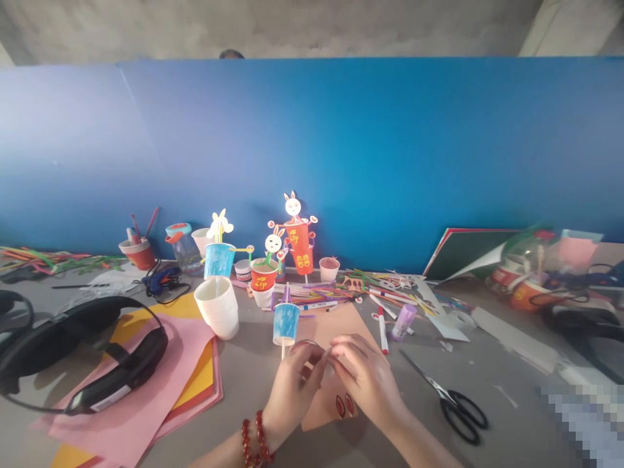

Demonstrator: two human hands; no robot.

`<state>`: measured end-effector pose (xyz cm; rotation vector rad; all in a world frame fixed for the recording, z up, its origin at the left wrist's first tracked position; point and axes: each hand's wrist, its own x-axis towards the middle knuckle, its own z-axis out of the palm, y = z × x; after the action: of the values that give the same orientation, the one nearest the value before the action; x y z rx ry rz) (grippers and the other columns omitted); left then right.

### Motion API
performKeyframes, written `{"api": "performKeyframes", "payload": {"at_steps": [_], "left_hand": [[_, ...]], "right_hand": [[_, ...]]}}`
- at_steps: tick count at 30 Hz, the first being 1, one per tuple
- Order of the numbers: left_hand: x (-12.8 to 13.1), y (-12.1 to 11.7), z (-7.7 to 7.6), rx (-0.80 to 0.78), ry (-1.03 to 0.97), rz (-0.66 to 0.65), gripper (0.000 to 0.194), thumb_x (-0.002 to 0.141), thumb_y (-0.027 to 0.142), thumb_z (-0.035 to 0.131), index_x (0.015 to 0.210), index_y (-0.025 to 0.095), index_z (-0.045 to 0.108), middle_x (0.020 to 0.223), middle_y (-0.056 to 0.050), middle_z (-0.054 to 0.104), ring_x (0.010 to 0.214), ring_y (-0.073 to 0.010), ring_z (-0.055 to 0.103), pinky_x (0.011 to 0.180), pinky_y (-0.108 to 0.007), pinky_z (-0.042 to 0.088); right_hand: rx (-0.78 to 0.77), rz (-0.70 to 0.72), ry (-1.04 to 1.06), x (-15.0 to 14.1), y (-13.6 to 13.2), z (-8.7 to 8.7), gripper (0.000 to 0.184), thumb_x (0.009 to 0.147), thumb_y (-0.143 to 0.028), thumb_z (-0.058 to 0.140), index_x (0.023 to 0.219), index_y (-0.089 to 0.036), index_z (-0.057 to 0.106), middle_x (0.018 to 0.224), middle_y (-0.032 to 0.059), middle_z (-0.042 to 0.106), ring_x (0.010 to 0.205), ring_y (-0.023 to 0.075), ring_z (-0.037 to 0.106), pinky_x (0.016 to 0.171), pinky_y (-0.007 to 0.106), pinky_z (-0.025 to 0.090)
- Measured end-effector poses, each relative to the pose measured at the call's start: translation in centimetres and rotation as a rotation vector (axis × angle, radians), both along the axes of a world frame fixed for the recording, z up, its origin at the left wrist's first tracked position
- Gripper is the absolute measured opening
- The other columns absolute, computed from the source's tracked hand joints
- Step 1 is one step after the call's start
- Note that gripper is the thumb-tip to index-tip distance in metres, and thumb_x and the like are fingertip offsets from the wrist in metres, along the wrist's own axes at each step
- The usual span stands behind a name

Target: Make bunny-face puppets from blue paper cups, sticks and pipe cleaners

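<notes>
Forearms: both cut off at the bottom edge; red bead bracelet, 2 strands, on the left wrist.
Oval pieces: 2, red with dark outlines, on the peach sheet, which the hands partly hide.
Hands: left hand and right hand meet at the fingertips, fingers curled; whether a piece is pinched there cannot be told.
Scissors: right of the right hand, well apart, blades toward the sheet.
Grey tabletop: shows between right forearm and scissors; side room there.
Headset: cut off at the left edge.
Blue cup: just beyond the left hand; its stick's lower end is hard to make out.
Bottle: blurred, far right.
Blue partition: bounds the far edge; hides all but the top of a person's head.
</notes>
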<state>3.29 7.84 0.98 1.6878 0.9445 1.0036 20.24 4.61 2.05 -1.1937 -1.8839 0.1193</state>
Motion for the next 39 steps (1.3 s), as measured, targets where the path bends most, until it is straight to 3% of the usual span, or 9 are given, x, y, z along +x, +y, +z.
{"api": "performKeyframes", "payload": {"at_steps": [10, 21, 39], "left_hand": [[-0.17, -0.09, 0.14, 0.177, 0.173, -0.003, 0.02, 0.094, 0.031, 0.051, 0.087, 0.018, 0.063, 0.088, -0.006, 0.064, 0.077, -0.0165, 0.064, 0.058, -0.02, 0.051], [-0.02, 0.02, -0.09, 0.103, 0.152, -0.017, 0.022, 0.094, 0.033, 0.051, 0.086, 0.018, 0.064, 0.086, -0.006, 0.065, 0.071, -0.0152, 0.066, 0.056, -0.02, 0.054], [0.02, -0.31, 0.44, 0.115, 0.149, -0.011, 0.021, 0.092, 0.031, 0.053, 0.082, 0.017, 0.065, 0.081, -0.005, 0.066, 0.063, -0.0135, 0.065, 0.051, -0.018, 0.054]], "right_hand": [[0.079, -0.017, -0.011, -0.25, 0.14, -0.32, 0.018, 0.091, -0.008, 0.053, 0.091, -0.024, 0.06, 0.094, 0.0062, 0.071, 0.088, 0.0228, 0.068, 0.074, 0.033, 0.054], [0.106, -0.024, -0.04, -0.22, 0.07, -0.32, 0.021, 0.087, -0.004, 0.051, 0.089, -0.024, 0.058, 0.09, 0.0055, 0.07, 0.084, 0.022, 0.068, 0.072, 0.032, 0.054], [0.107, -0.002, -0.045, 0.11, 0.02, 0.04, 0.02, 0.086, -0.004, 0.052, 0.089, -0.024, 0.055, 0.087, 0.0046, 0.07, 0.082, 0.0216, 0.067, 0.072, 0.032, 0.054]]}}
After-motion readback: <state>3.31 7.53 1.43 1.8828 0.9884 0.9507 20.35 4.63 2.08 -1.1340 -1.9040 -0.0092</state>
